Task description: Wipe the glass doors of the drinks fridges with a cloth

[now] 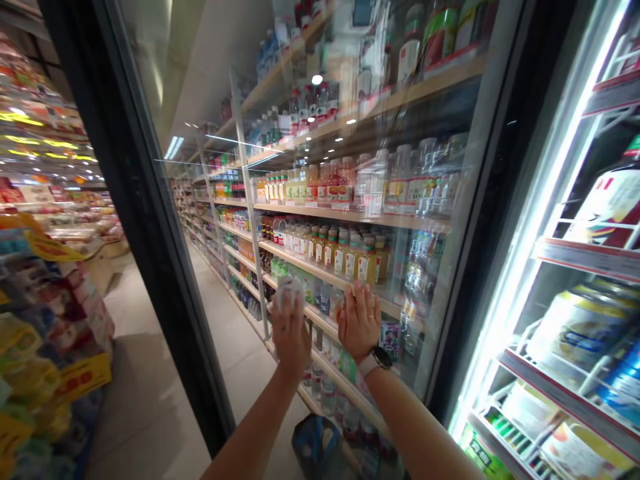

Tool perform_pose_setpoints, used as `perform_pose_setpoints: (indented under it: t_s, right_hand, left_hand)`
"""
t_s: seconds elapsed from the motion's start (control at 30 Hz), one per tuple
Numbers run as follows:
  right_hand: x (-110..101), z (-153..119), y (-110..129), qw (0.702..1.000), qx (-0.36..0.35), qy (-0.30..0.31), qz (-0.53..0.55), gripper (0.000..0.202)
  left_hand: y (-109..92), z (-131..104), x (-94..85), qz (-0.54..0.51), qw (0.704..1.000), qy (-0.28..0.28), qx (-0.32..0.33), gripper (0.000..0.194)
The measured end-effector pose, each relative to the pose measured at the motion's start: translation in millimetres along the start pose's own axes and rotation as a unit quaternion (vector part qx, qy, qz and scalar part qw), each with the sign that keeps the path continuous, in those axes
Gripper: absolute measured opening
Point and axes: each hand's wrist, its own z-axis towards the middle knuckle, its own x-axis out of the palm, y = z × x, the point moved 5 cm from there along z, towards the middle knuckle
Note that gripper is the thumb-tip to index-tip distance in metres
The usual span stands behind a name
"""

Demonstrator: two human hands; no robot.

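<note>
A tall glass door in a black frame stands in front of me, with shelves of bottles seen through or reflected in it. My right hand lies flat against the glass, fingers stretched upward, with a ring on one finger and a watch on the wrist. Left of it, my left hand is raised at the glass and smeared by motion. A blurred whitish patch shows at its fingertips; whether the hand holds it, I cannot tell.
Lit cooler shelves with bottles and tubs stand at the right, beside the door's black edge. A dark bag or basket shows low between my forearms. At the left, a display of yellow packages borders the aisle floor.
</note>
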Motion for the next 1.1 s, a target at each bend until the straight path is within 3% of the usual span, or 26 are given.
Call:
perform_pose_setpoints:
  t_s: [0.1, 0.2, 0.27, 0.37, 0.5, 0.6, 0.67, 0.73, 0.93, 1.0, 1.1]
  right_hand:
    - [1.0, -0.1, -1.4, 1.0, -0.013, -0.01, 0.002, 0.064]
    - [-0.3, 0.8, -2.1, 1.0, -0.022, -0.019, 0.004, 0.063]
    - [-0.7, 1.4, -2.7, 1.0, -0.015, -0.011, 0.001, 0.063]
    - [-1.6, 1.6, -2.1, 1.0, -0.008, -0.002, -0.002, 0.064]
    - [-3.4, 1.3, -0.1, 1.0, -0.001, -0.003, -0.002, 0.065]
    - [-4.8, 1.5, 0.6, 1.0, 0.01, -0.001, -0.003, 0.065]
    - [-5.8, 1.4, 1.2, 1.0, 0.009, -0.005, -0.003, 0.065]
    - [-5.3, 0.8, 1.3, 1.0, 0.004, -0.008, 0.0, 0.066]
    - [5.4, -5.5, -5.7, 1.0, -0.001, 0.003, 0.018, 0.064]
    - [8.9, -7.8, -9.3, 1.0, -0.008, 0.01, 0.018, 0.063]
    - [11.6, -8.0, -14.0, 0.999, -0.016, 0.039, 0.018, 0.063]
  left_hand:
    - [-45.0, 1.8, 19.2, -0.023, 0.995, 0.021, 0.096, 0.053]
    - [-49.9, 5.7, 22.0, 0.006, 0.988, 0.036, 0.149, 0.047]
    - [-26.9, 11.4, 12.3, 0.04, 0.987, 0.034, 0.15, 0.048]
    - [31.5, 22.0, -17.1, 0.08, 0.989, 0.005, 0.123, 0.053]
    - [110.6, 35.4, -58.1, 0.098, 0.995, -0.014, 0.011, 0.055]
    - [134.4, 41.1, -71.8, 0.085, 0.993, -0.038, -0.079, 0.055]
    - [125.0, 42.9, -68.3, 0.069, 0.99, -0.062, -0.109, 0.056]
    - [96.1, 43.3, -54.3, 0.052, 0.99, -0.075, -0.103, 0.056]
    - [-41.4, 26.1, 18.5, -0.036, 0.993, 0.044, 0.108, 0.061]
    - [-62.0, 19.8, 30.0, -0.049, 0.99, 0.063, 0.116, 0.061]
    - [-63.4, 21.3, 28.4, -0.072, 0.983, 0.097, 0.137, 0.06]
